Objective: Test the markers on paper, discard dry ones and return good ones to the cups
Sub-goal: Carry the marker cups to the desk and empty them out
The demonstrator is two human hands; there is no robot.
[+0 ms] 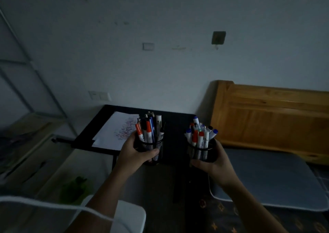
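Markers point(148, 132) crammed in two light mesh cups point(154, 148), left grip point(135, 151) and right grip point(216, 163) each wrapped round one, likely top-heavy, hold low.

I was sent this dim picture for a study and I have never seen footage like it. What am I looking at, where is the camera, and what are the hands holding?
There is no machine here, only a person. The single picture comes from a wide-angle camera worn on the person's head, looking forward and down, so the two bare arms reach in from the bottom edge.

The left hand grips a black mesh cup full of markers and pens, its fingers curled round the cup. The right hand holds a second mesh cup the same way, filled with markers with blue and orange caps.

Beyond the cups is a small black table. On it lies a white sheet of paper already covered with coloured scribbles. To the right is a wooden headboard; a white wall is behind.
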